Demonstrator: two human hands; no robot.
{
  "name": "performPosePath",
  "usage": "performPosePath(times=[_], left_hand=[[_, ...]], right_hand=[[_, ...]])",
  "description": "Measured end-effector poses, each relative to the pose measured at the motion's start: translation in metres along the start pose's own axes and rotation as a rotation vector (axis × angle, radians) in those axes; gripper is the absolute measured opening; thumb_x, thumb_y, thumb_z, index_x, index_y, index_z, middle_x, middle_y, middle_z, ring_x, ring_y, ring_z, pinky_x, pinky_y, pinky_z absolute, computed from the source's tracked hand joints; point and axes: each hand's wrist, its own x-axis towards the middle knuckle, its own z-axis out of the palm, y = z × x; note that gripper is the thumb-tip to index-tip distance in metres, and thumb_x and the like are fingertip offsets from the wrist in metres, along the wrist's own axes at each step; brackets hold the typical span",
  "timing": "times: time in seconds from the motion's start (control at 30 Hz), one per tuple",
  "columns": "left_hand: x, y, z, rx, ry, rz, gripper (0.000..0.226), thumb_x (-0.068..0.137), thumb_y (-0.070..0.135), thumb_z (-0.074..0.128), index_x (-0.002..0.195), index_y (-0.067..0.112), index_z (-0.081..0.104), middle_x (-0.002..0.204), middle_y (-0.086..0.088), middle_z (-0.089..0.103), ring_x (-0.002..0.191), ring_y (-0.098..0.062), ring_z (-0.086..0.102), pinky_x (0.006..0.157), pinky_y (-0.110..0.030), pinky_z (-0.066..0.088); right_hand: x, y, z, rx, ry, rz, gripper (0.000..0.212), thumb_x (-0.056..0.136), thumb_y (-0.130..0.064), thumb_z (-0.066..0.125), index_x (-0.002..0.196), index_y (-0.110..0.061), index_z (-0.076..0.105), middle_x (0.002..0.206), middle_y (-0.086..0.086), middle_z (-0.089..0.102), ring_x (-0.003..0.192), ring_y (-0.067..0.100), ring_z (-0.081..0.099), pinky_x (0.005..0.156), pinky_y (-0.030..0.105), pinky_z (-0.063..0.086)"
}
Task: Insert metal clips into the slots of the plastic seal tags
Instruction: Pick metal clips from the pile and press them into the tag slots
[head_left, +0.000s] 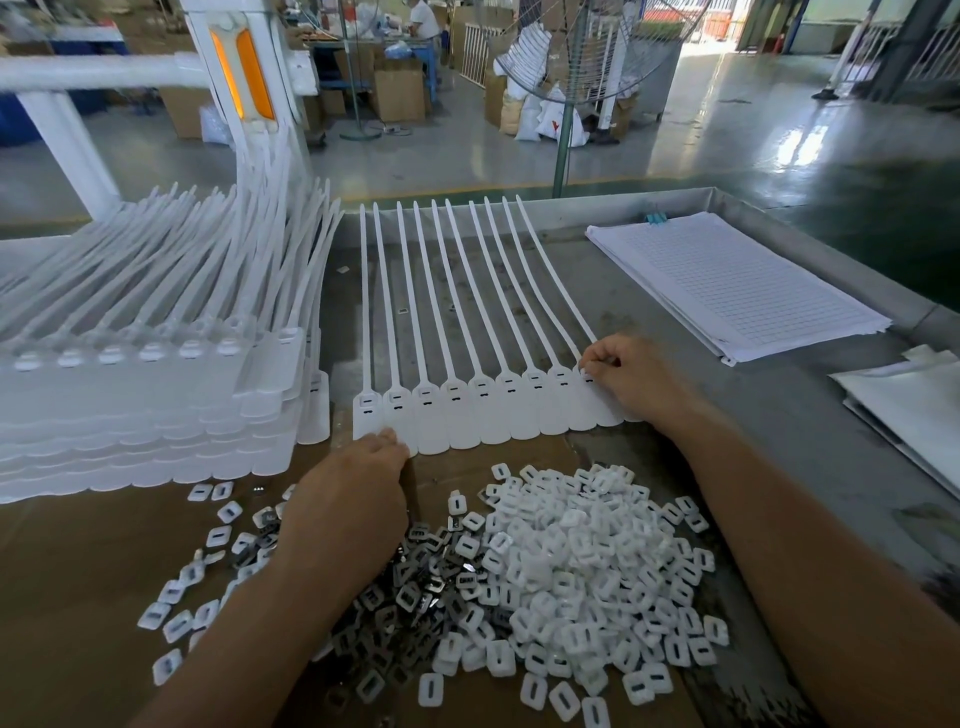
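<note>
A joined row of several white plastic seal tags (470, 410) lies flat on the metal table, straps pointing away from me. My left hand (353, 488) rests by the near-left edge of the row, its fingertips touching the first tag's flag. At the row's right end, my right hand (631, 376) has its fingers curled over the last tag's head; whether a clip sits under them is hidden. A heap of dark metal clips (415, 582) lies just in front of me, mixed with white plastic caps (587, 561).
Tall stacks of white seal tags (150, 395) fill the left side. A pad of lined paper (737, 283) lies at the right rear, more sheets (914, 405) at the right edge. Brown cardboard (78, 571) covers the near table. A fan stand (563, 140) rises behind the table.
</note>
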Motion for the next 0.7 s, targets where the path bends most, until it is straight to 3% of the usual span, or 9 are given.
performPosePath(times=[0.17,0.27,0.47,0.7], left_hand=[[0.0001,0.0000,0.0004,0.000,0.009,-0.005,0.042,0.090,0.007,0.037,0.128,0.021,0.050,0.141,0.007,0.042,0.125,-0.007,0.042,0.099,-0.018,0.032],[-0.0002,-0.0006,0.0006,-0.007,0.015,-0.008,0.040,0.089,0.007,0.038,0.124,0.019,0.054,0.138,0.008,0.045,0.125,-0.006,0.042,0.098,-0.017,0.031],[-0.0009,-0.0008,0.0005,-0.009,0.021,0.002,0.042,0.089,0.007,0.038,0.126,0.020,0.052,0.140,0.008,0.043,0.126,-0.005,0.040,0.099,-0.016,0.029],[-0.0021,-0.0005,-0.0007,-0.012,0.026,-0.003,0.042,0.089,0.006,0.037,0.126,0.019,0.052,0.139,0.007,0.045,0.125,-0.007,0.043,0.099,-0.018,0.031]], right_hand=[[0.0035,-0.0001,0.0018,-0.051,0.009,0.003,0.030,0.088,-0.010,0.055,0.066,-0.030,0.053,0.074,-0.015,0.051,0.069,0.002,0.046,0.066,0.026,0.036],[0.0043,-0.0015,0.0020,-0.061,0.013,0.014,0.029,0.088,-0.011,0.057,0.067,-0.031,0.052,0.076,-0.017,0.050,0.072,0.002,0.046,0.074,0.028,0.038],[0.0017,-0.0051,0.0003,-0.061,0.023,0.019,0.027,0.088,-0.011,0.057,0.067,-0.028,0.052,0.076,-0.017,0.049,0.080,0.011,0.050,0.077,0.030,0.040],[-0.0019,-0.0041,-0.0044,0.117,-0.004,0.099,0.024,0.087,-0.013,0.061,0.068,-0.027,0.056,0.083,-0.009,0.058,0.076,0.006,0.052,0.073,0.024,0.039]])
